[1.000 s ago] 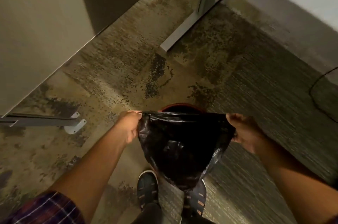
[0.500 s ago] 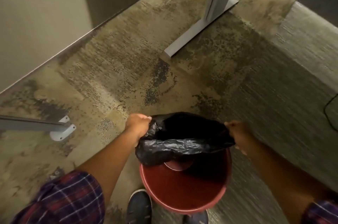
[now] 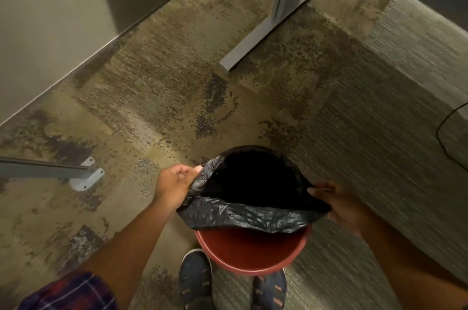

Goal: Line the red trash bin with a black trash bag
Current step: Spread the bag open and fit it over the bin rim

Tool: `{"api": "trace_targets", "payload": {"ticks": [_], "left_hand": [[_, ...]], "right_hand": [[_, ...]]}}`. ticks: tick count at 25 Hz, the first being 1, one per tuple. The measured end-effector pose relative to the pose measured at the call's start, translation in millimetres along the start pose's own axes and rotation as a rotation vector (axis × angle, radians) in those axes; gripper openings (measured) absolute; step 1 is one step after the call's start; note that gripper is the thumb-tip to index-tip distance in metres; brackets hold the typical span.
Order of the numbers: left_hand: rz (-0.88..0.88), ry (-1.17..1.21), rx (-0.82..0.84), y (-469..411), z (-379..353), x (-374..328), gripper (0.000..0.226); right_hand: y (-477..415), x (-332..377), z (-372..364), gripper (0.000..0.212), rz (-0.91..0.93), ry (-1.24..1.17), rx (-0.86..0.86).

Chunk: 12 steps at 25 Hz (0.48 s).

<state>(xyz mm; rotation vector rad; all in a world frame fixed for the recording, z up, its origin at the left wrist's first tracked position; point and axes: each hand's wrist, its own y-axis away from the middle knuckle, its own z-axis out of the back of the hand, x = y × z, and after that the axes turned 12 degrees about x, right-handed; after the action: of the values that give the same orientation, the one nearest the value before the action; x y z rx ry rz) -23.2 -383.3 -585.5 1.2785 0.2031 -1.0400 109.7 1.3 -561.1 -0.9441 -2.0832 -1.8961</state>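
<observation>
Head view shows one round red plastic trash bin (image 3: 253,251), one crinkled black plastic trash bag (image 3: 253,216), two hands and two dark blue shoes (image 3: 196,276) just below the bin. The bag's open mouth spreads over the bin's far half, hiding that rim; the near rim stays bare. The left hand (image 3: 174,187) pinches the bag's left edge; the right hand (image 3: 342,206), dim in shadow, closes on its right edge.

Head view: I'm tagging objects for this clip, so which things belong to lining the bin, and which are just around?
In the job: bag, bin, left hand, right hand.

Just around: desk leg, bracket, cable, shoes, carpet.
</observation>
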Motion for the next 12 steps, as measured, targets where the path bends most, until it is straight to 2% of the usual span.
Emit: {"api": "trace_targets", "payload": {"ticks": [2,4,8,12], "left_hand": [[0.012,0.091,0.0,15,1,3,0.025],[0.037,0.153,0.016,28,2,9,0.034],[0.094,0.129,0.055,53,0,22,0.045],[0.197,0.149,-0.019,84,-20,38,0.049]], "right_hand": [[3,-12,5,0.03,-0.02,0.006,0.0],[7,-23,10,0.027,-0.013,0.002,-0.001],[14,-38,16,0.025,-0.032,-0.012,-0.002],[23,-55,12,0.029,-0.066,0.006,-0.002]]}}
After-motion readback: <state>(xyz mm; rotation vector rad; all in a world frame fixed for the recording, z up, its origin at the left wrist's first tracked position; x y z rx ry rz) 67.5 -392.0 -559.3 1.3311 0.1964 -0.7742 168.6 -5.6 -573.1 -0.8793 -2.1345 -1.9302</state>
